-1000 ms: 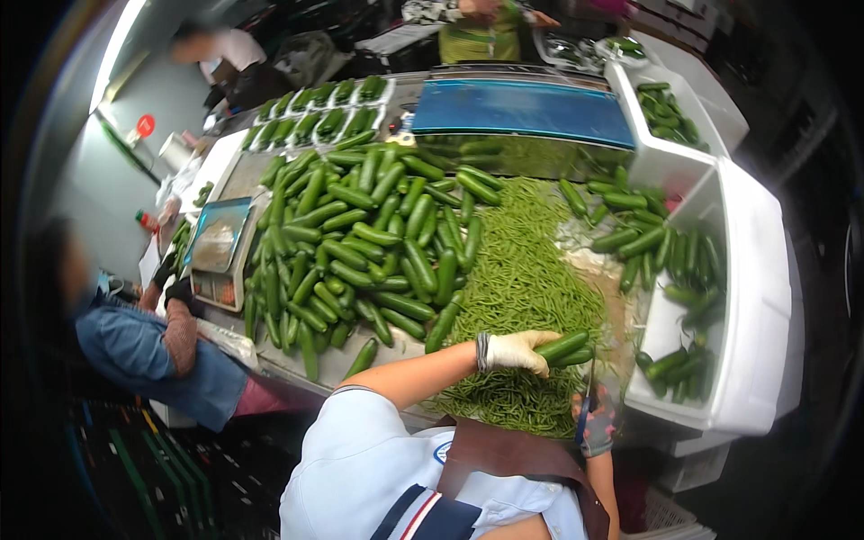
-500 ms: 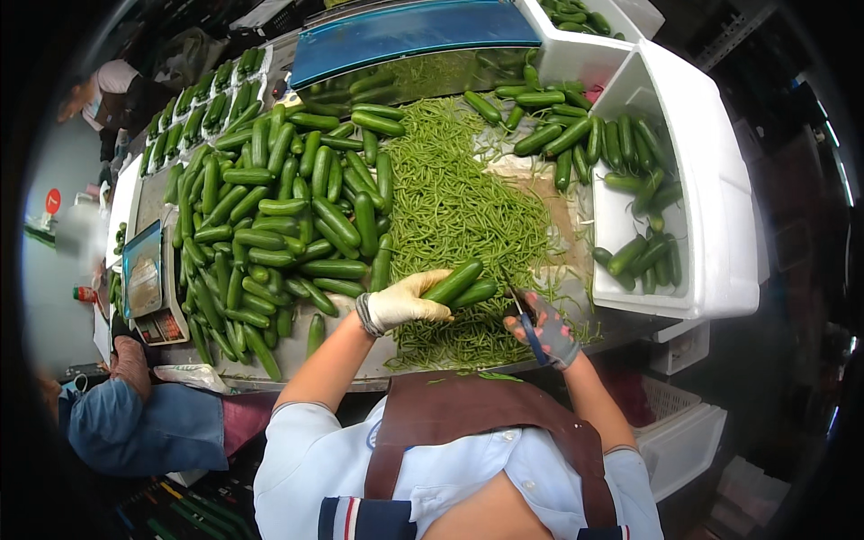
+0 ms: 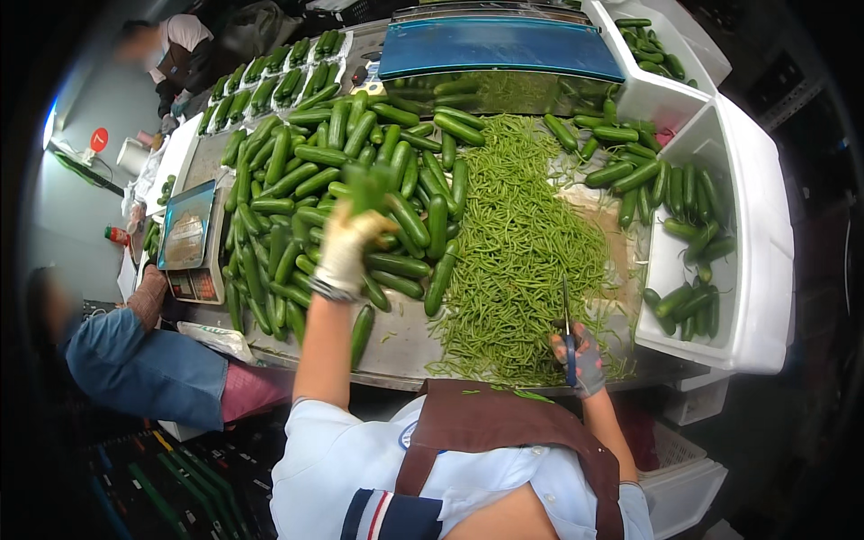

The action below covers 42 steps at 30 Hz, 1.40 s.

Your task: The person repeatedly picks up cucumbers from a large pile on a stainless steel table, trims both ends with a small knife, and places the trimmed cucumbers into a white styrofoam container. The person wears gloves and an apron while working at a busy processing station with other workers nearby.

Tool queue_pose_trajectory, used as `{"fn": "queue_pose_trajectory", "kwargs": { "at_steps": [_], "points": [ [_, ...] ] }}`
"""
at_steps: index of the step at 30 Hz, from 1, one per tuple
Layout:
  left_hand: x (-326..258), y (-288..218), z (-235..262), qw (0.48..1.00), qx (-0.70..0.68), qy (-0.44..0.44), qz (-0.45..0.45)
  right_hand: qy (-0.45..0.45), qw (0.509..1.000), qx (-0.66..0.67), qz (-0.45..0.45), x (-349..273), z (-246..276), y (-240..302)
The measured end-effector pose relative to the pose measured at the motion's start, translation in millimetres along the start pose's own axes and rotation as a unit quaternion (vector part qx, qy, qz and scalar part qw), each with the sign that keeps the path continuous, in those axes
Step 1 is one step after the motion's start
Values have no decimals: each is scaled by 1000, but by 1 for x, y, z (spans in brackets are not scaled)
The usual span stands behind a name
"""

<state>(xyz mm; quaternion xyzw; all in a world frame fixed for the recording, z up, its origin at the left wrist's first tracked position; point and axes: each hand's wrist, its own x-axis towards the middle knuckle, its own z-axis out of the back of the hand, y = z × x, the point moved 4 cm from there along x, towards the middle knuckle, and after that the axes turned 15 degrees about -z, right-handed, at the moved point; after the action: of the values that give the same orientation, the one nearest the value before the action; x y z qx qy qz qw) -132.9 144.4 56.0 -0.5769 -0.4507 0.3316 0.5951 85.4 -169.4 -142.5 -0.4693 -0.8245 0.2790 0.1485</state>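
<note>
broadly, from left to right: at eight o'clock a co-worker's blue sleeve sits at the edge of a metal desk. at nine o'clock stands a weighing scale; near eleven, white trays of packed cucumbers. a big pile of dark green cucumbers spreads around ten o'clock.

over that pile, toward nine o'clock, is the person's left hand, in a pale glove. at its far end, toward eleven, are blurred green shapes, seemingly cucumbers; the blur hides whether the fingers are clamped on them or apart, and how many there are.

these cucumbers look firm and smooth, likely weighty for their size, perhaps slick and quick to roll. a wrap of the palm round the thick middle should suit them, with the ends left out; a hard pinch might mark the skin.

right of the pile lies a deep bed of thin green pieces. at four o'clock the right hand, in a grey and pink glove, has its fingers closed round dark-handled scissors, blades pointing to twelve. at three o'clock a white foam box lies tipped, with more cucumbers inside.
</note>
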Motion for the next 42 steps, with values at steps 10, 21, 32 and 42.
{"fn": "queue_pose_trajectory", "kwargs": {
  "at_steps": [10, 21, 32, 42],
  "points": [
    [111, 26, 127, 660, 729, -110, -143, -205, 878, -360, 239, -16, 11, -19],
    [-82, 62, -398, 678, 226, 564, -414, -245, 832, -389, 310, -79, -6, -64],
    [-74, 139, -386, 775, 52, 618, -125, -168, 902, -182, 353, -94, 21, -47],
    [-57, 85, -227, 871, -125, 466, 94, -23, 988, -62, 137, -80, -13, -5]
  ]
}}
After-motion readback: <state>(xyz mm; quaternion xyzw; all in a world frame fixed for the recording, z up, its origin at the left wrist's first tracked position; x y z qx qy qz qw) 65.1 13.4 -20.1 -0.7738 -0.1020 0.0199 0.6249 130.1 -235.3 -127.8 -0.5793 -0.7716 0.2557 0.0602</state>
